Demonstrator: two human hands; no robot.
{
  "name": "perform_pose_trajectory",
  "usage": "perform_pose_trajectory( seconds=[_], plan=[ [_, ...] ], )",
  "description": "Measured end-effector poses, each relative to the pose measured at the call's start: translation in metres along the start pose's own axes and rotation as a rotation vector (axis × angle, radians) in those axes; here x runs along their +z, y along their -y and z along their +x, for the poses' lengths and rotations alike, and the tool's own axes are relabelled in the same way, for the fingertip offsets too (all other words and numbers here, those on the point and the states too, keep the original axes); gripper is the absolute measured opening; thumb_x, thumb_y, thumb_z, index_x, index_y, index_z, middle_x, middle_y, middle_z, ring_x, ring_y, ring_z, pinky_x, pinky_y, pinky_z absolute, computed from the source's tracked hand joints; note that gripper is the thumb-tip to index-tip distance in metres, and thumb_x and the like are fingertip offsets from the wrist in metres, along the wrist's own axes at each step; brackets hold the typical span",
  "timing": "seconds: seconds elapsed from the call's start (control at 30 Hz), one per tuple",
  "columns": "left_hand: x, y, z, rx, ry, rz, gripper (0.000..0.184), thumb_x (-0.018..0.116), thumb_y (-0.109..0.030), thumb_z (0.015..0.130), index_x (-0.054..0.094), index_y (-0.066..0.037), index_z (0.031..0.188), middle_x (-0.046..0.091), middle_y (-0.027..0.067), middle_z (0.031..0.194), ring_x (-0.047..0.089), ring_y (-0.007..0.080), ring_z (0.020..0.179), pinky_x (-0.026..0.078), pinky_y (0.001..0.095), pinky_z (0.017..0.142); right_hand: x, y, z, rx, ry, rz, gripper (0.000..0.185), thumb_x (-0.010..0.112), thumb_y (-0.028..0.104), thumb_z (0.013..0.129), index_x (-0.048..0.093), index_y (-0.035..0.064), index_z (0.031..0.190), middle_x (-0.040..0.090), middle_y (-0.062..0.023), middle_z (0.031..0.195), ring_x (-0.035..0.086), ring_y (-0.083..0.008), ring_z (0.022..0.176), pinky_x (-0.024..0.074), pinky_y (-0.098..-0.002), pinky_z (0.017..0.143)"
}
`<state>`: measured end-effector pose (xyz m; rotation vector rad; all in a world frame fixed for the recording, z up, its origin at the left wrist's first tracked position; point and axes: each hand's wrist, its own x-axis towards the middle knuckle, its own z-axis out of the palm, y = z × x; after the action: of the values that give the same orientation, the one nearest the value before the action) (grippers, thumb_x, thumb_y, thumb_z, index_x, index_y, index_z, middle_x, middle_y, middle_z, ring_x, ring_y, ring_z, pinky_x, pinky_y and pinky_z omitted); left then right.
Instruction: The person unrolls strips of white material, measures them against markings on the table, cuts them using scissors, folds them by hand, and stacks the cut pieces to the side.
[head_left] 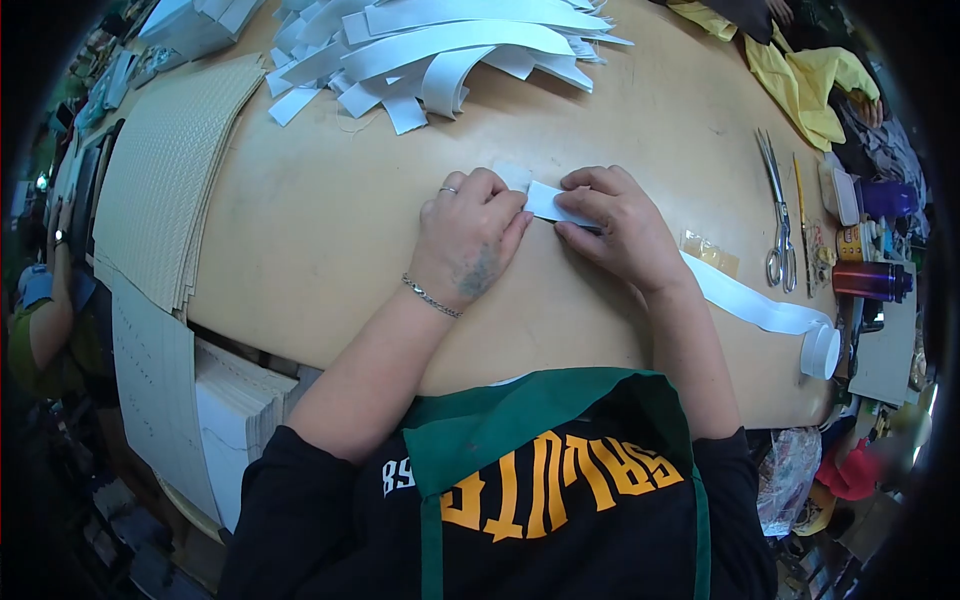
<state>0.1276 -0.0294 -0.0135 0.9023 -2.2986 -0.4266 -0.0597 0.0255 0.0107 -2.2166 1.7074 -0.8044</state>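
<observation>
A white strip (544, 200) lies across the middle of the table between my hands. My left hand (470, 230) is closed, its thumb and forefinger pinched together at the strip's left end. From the other side, my right hand (622, 225) grips the strip, with fingers over it and the thumb at its near edge. Past my right forearm, a white band (750, 302) runs to a small roll (820, 350) at the table's right; my arm hides whether it joins the strip. A pale, faint patch (512, 175) shows on the table just behind my left fingers.
A heap of white strips (460, 50) covers the far table (330, 240). Stacked textured sheets (170, 180) lie at left. Scissors (780, 215), a yellow pencil (802, 205) and a dark red bottle (870, 281) are at right. Other people stand at the left and far right.
</observation>
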Motion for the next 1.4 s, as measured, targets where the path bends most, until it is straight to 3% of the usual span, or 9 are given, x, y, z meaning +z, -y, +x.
perform_pose_trajectory(
  seconds=[0.4, 0.7, 1.1, 1.4],
  plan=[
    [0.001, -0.001, -0.001, 0.026, -0.021, 0.063, 0.014, 0.07, -0.012, 0.072, 0.066, -0.01, 0.085, 0.056, 0.0019, 0.082, 0.054, 0.0203, 0.075, 0.044, 0.0341, 0.064, 0.006, 0.008, -0.009, 0.013, 0.064, -0.211, 0.029, 0.064, 0.01, 0.073, 0.065, 0.0143, 0.102, 0.057, -0.002, 0.108, 0.052, -0.0224, 0.093, 0.0446, -0.0362, 0.078],
    [0.002, 0.006, 0.002, -0.06, -0.015, -0.167, 0.015, 0.069, -0.009, 0.072, 0.067, -0.004, 0.087, 0.056, 0.0069, 0.083, 0.056, 0.0232, 0.077, 0.046, 0.0346, 0.067, 0.01, 0.004, -0.01, -0.014, -0.007, -0.173, 0.028, 0.067, 0.012, 0.072, 0.065, 0.0153, 0.1, 0.058, -0.0003, 0.107, 0.052, -0.0217, 0.091, 0.0436, -0.0365, 0.075],
    [-0.001, 0.001, 0.003, -0.004, 0.018, -0.015, 0.015, 0.069, -0.009, 0.072, 0.067, -0.006, 0.087, 0.056, 0.0061, 0.084, 0.055, 0.0214, 0.076, 0.046, 0.034, 0.068, 0.016, 0.01, -0.011, -0.029, -0.071, -0.331, 0.024, 0.068, 0.019, 0.073, 0.063, 0.0152, 0.096, 0.059, 0.0011, 0.105, 0.054, -0.0205, 0.091, 0.0427, -0.0377, 0.077],
    [-0.002, 0.006, 0.006, -0.075, 0.024, -0.18, 0.021, 0.067, -0.006, 0.072, 0.066, -0.004, 0.093, 0.055, 0.009, 0.083, 0.055, 0.0242, 0.076, 0.046, 0.0335, 0.067, 0.014, 0.019, -0.012, 0.032, 0.011, -0.456, 0.023, 0.056, 0.017, 0.079, 0.061, 0.0141, 0.101, 0.056, 0.002, 0.11, 0.05, -0.0224, 0.108, 0.0304, -0.0537, 0.097]
  ],
)
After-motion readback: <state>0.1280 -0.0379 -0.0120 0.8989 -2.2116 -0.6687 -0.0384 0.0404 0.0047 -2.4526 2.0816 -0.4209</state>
